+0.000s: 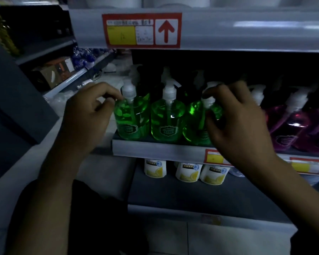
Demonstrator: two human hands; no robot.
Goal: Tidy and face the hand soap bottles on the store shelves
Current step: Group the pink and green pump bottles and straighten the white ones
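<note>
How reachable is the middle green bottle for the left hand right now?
Probably yes. The left hand touches the left green bottle, right beside the middle green bottle; its front and pump are uncovered, and the right hand is on the right green bottle.

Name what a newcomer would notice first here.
Three green soap bottles glow at the front of the dim middle shelf. The left hand touches the leftmost bottle by its neck; the right hand grips the rightmost bottle around its pump. A red-bordered price tag sits above.
</note>
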